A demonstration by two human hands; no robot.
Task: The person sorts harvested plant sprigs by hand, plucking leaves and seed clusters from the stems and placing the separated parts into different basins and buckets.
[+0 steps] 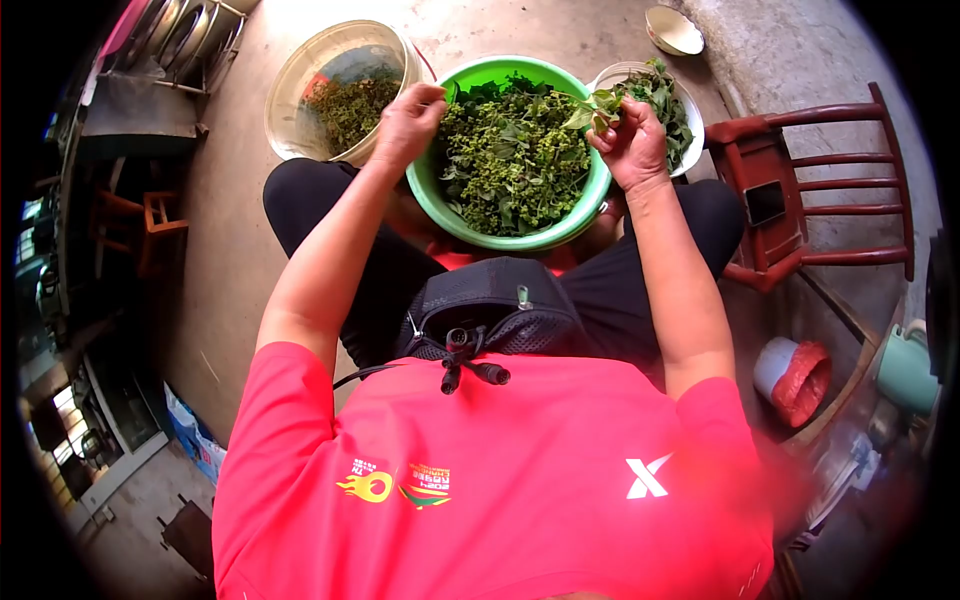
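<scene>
Floor: bare concrete-like ground [235,255], pale brown, meeting a grey, rough surface at the right; the vessels stand on it.
Green basin: a round tub [598,205] between the person's knees, filled with dark leaves and small green clusters [515,150].
Pale bucket: a wide vessel [285,110] just left of the green basin, tilted, with brownish-green plant bits [352,108] inside.
White bowl: a vessel [692,150] at the basin's right, holding loose leaves [668,105].
Small bowl: a cream dish [676,32] on the ground beyond the white bowl.
Right side: a red-brown wooden chair [775,205], a red-and-white container [795,380] and a pale green pitcher [905,368].
Left side: a rack with pans [185,40] and a small wooden stool [160,222].
Left hand: the hand [408,128] is over the gap between bucket and basin, fingers curled and tips drawn together; whether anything is between them is too small to tell.
Right hand: the hand [635,148] is at the basin's right rim, fingers closed on a leafy sprig [598,110], its pale green leaves sticking out toward the basin.
Spacing: the two hands are well apart, with the basin's heap between them.
</scene>
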